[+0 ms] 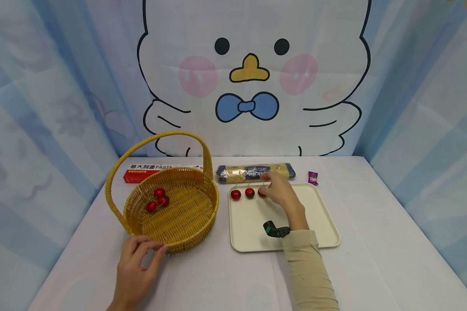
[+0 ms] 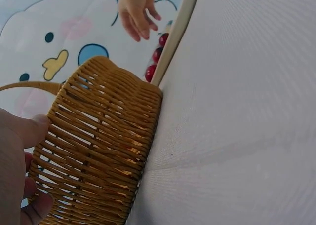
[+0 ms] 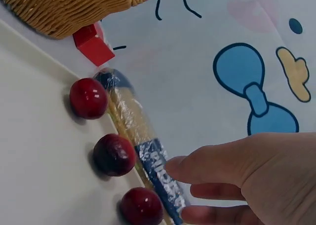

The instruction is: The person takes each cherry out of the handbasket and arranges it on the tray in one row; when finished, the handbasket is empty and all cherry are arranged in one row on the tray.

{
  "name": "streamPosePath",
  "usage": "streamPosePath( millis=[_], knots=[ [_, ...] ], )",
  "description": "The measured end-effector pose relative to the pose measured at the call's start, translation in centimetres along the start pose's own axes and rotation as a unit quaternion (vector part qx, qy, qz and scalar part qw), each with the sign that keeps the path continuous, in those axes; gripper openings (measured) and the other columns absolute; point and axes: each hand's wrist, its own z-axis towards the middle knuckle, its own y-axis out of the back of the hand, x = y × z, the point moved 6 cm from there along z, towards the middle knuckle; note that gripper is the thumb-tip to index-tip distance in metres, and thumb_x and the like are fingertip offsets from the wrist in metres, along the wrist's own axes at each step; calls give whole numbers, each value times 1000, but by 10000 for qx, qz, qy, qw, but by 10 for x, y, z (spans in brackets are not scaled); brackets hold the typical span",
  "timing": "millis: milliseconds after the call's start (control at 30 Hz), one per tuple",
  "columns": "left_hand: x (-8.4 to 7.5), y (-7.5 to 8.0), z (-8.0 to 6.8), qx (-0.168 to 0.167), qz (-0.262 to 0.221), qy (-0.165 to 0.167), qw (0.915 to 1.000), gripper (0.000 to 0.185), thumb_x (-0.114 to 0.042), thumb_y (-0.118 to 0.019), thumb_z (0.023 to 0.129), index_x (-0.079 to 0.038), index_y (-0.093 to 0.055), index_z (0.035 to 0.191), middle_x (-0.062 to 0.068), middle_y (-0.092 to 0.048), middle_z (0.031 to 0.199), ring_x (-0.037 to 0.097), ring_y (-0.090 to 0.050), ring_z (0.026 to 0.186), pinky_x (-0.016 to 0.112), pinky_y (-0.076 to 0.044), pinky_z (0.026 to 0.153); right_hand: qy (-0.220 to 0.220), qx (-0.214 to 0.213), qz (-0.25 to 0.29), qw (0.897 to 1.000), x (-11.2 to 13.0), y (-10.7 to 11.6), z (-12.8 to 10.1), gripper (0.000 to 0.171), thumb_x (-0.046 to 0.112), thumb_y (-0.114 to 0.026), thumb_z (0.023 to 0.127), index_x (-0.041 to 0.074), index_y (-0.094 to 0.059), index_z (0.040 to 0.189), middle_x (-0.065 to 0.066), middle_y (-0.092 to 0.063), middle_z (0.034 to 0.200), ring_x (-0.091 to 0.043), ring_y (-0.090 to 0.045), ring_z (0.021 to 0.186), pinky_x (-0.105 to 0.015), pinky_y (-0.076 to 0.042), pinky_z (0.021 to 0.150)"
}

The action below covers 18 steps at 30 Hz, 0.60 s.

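Note:
A yellow wicker basket (image 1: 171, 242) with a tall handle stands at the left, with several red cherries (image 1: 163, 201) inside on its left. My left hand (image 1: 137, 268) pinches the basket's near rim between thumb and fingers. On the cream tray (image 1: 257, 242), three cherries sit in a row along the far edge; one dark red cherry (image 3: 114, 155) is the middle of the row. Over the right end of that row hovers my right hand (image 1: 282, 192), thumb and fingers apart with nothing between them. In the right wrist view its fingertips are beside the nearest cherry (image 3: 141, 206).
Behind the tray lies a clear-wrapped pack of pasta (image 1: 233, 173). A red and white pasta box (image 1: 138, 173) is partly hidden behind the basket. At the back right is a small purple wrapped candy (image 1: 313, 178). A printed cloth backdrop (image 1: 249, 129) rises behind the table.

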Motion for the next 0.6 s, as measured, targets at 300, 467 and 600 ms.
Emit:
streamPosePath(
  millis=[300,467,600],
  knots=[
    [5,-2,0,111,-103,-75,9999,23,1,-87,71,-7,-71,86,3,-54,96,11,-45,95,18,-35,83,791,-185,188,9965,45,7,-4,43,21,-70,93,4,-60,132,-18,-62,132,-35,-62,114,-48,-53,93],
    [5,-2,-1,60,-213,-191,9996,24,3,-86,70,-6,-71,86,4,-54,96,12,-46,93,17,-36,83,1254,-118,159,9919,76,4,-5,42,20,-70,93,6,-61,131,-15,-63,130,-32,-62,112,-46,-53,91],
    [5,-1,-1,39,-219,-158,9996,24,3,-86,70,-6,-71,86,3,-55,96,11,-45,93,17,-36,82,1561,19,153,9876,100,-4,-5,42,20,-70,94,8,-60,132,-11,-62,131,-29,-62,113,-44,-54,91]
  ],
)
